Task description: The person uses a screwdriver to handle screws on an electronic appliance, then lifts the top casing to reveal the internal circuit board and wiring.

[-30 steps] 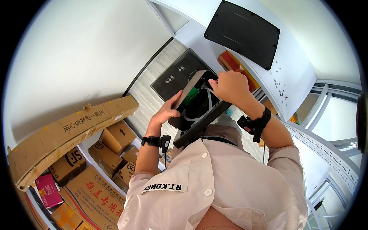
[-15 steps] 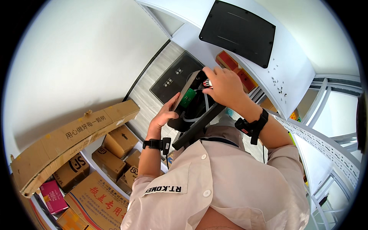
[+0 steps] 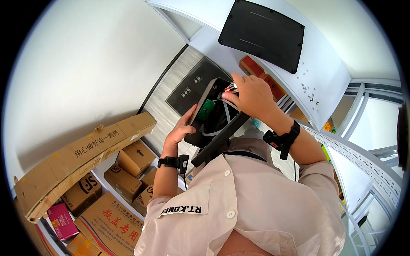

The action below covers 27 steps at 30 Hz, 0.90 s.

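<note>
Since before, our right hand (image 3: 252, 94) has shifted, pinching wires (image 3: 225, 112); left hand (image 3: 183, 128) grips the rigid, fragile open device (image 3: 213, 121) by its edge.

Brown cardboard boxes (image 3: 128, 164) lower left; long carton (image 3: 81, 158) above them.

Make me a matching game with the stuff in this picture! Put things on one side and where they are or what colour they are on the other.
Things:
1. small circuit board
2. black flat panel
3. long cardboard box
4. left hand

Matches:
A. lies on the shelf beside the wall
B. green, inside the open black device
C. grips the black device's side
D. lies on the white table top

Pairs: 1-B, 2-D, 3-A, 4-C
</note>
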{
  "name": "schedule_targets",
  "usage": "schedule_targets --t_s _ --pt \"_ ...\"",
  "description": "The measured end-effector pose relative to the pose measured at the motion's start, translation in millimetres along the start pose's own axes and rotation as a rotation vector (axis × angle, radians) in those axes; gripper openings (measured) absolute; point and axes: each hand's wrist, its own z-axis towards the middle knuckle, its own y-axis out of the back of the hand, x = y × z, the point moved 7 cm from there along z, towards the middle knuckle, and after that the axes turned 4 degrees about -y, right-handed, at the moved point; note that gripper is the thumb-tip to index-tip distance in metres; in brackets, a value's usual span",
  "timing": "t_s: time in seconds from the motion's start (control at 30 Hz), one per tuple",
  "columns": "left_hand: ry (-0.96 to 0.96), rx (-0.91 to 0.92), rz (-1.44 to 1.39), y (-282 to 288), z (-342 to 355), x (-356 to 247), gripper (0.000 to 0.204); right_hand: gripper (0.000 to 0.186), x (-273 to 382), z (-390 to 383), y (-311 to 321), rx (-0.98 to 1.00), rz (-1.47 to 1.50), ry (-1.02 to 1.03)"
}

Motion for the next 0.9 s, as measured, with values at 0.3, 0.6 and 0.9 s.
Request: schedule_targets --t_s 0.3,0.6,0.9 --pt "-0.014 0.015 -0.004 3.3 3.5 4.7 0.111 0.024 18.2 -5.4 3.7 -0.044 0.197 0.399" --pt "-0.039 0.011 0.012 5.6 4.9 7.4 0.111 0.030 0.8 3.4 -6.9 -0.041 0.227 0.091" --pt "-0.045 -0.030 0.079 10.8 4.3 8.8 0.112 0.032 12.1 -0.9 4.2 -0.209 -0.085 0.051"
